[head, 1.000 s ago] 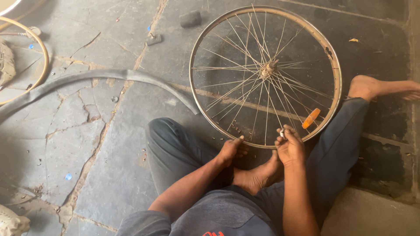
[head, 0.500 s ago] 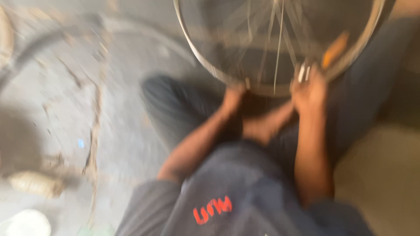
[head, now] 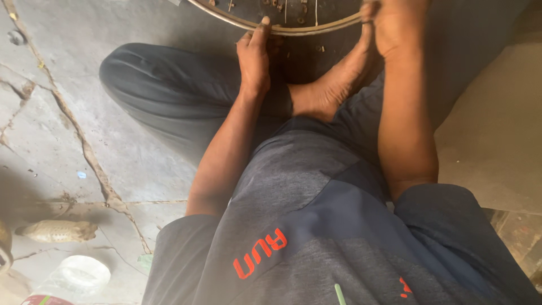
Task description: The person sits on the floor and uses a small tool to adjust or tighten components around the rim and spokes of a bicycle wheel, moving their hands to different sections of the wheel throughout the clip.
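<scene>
Only the near arc of a metal bicycle wheel rim (head: 282,28) shows at the top edge, with a few spoke ends above it. My left hand (head: 254,56) grips the rim from below, fingers curled over its edge. My right hand (head: 395,25) is at the rim's right part, fingers closed at the rim; the frame edge cuts off what they hold. I sit cross-legged in dark trousers, and a bare foot (head: 327,90) rests between my hands under the rim.
Cracked concrete floor (head: 62,124) spreads to the left. At the lower left lie a clear plastic container with a round lid (head: 79,277) and a dirty crumpled rag (head: 59,230). A lighter slab (head: 497,141) lies to the right.
The view has tipped down toward my lap, so most of the wheel has left the frame. Both hands remain at the near part of the rim. The orange-handled tool is out of view.
</scene>
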